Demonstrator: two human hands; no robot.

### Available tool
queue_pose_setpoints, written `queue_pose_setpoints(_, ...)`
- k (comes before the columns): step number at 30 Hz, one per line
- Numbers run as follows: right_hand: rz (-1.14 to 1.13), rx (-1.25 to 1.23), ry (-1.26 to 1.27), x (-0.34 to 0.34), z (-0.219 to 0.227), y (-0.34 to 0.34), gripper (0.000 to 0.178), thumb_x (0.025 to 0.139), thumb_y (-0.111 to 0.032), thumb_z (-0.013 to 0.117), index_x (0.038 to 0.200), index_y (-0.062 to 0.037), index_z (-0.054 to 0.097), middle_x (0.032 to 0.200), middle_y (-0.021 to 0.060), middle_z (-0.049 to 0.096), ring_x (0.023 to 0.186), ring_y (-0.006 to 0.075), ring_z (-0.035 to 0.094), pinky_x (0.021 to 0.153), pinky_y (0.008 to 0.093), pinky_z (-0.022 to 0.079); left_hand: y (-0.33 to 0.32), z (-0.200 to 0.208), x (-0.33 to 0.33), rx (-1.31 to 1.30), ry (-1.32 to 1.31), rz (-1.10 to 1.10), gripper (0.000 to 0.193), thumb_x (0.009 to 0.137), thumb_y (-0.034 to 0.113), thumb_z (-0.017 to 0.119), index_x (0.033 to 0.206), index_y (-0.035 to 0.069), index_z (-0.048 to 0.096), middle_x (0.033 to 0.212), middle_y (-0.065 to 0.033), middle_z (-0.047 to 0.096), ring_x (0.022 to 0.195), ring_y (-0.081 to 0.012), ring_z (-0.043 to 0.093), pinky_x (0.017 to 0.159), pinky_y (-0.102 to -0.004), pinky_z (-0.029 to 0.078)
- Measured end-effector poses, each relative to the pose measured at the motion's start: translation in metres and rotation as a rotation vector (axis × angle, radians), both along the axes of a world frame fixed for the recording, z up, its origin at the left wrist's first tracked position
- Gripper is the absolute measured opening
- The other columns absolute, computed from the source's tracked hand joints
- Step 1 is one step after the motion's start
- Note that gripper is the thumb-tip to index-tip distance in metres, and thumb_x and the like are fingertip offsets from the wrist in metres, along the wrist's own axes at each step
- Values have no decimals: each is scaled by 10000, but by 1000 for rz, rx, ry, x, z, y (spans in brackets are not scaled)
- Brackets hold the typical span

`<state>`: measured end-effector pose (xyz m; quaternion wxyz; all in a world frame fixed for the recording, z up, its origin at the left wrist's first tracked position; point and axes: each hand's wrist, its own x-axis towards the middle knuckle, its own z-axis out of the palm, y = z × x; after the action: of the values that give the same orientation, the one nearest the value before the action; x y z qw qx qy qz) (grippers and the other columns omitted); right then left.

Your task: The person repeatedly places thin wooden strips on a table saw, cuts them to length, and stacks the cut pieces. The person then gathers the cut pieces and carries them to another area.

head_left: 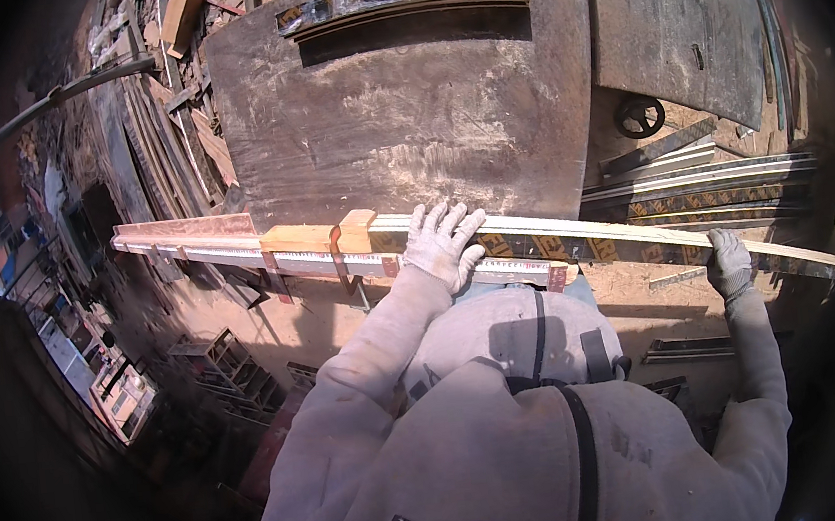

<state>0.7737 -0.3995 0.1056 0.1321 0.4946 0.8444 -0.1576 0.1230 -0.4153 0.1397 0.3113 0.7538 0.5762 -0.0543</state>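
Observation:
A long, narrow board (597, 250) with a black printed face and a pale wooden edge lies across in front of me, its right part reaching beyond the table. On its upper edge my left hand (441, 248), in a pale work glove, rests with fingers spread. My right hand (729, 263), gloved too, has its fingers wrapped round the board near the right end. The board's left end meets a wooden block (359, 228), beside which a rusty clamp (338, 253) is fixed. A ruled measuring strip (226, 252) runs along the table's near edge.
Across the brown metal table (403, 111), a black-faced beam (403, 1) lies at the far side. A second metal sheet (676, 25) and a black handwheel (640, 117) are at the right, above stacked boards (712, 187). Scrap timber (160, 145) crowds the left.

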Motion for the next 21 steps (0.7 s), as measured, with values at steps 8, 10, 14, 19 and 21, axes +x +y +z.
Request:
queue_pose_setpoints(8, -32, -1, -18, -17, -4, -3, 514, 760, 6, 672, 1257, -54, 557, 1180, 190, 650, 1110, 400, 628, 965, 509, 506, -3, -15, 0, 269, -106, 53, 377, 966, 376, 599, 1258, 153, 683, 1205, -116, 658, 1158, -338, 596, 1051, -518, 408)
queue_pose_setpoints(10, -43, 48, 44, -20, -1, 2, 485, 793, 2, 667, 1258, -60, 543, 1166, 189, 652, 1092, 402, 637, 957, 514, 507, -4, -15, 0, 258, -70, 90, 374, 964, 403, 615, 1252, 174, 683, 1213, -87, 658, 1188, -310, 591, 1081, -506, 390)
queue_pose_setpoints(14, -46, -36, -35, -29, 7, 12, 521, 735, 30, 654, 1240, -65, 562, 1178, 176, 642, 1132, 388, 612, 993, 480, 494, 0, -18, 2, 297, -86, 90, 329, 974, 365, 606, 1223, 172, 699, 1164, -79, 670, 1139, -294, 611, 1051, -496, 404)
queue_pose_setpoints(19, -132, -87, -128, -48, 3, 23, 515, 707, 27, 682, 1202, -83, 590, 1138, 167, 631, 1127, 380, 615, 982, 462, 500, 9, -31, -3, 381, -89, 72, 280, 976, 312, 606, 1174, 139, 703, 1121, -83, 691, 1086, -310, 633, 1018, -494, 434)
queue_pose_setpoints(21, -120, -91, -158, -59, -10, 30, 511, 703, 18, 699, 1193, -85, 598, 1141, 168, 629, 1135, 375, 616, 987, 457, 501, 14, -39, -11, 418, -64, 61, 255, 977, 304, 616, 1152, 144, 710, 1112, -75, 694, 1065, -307, 636, 998, -483, 443)
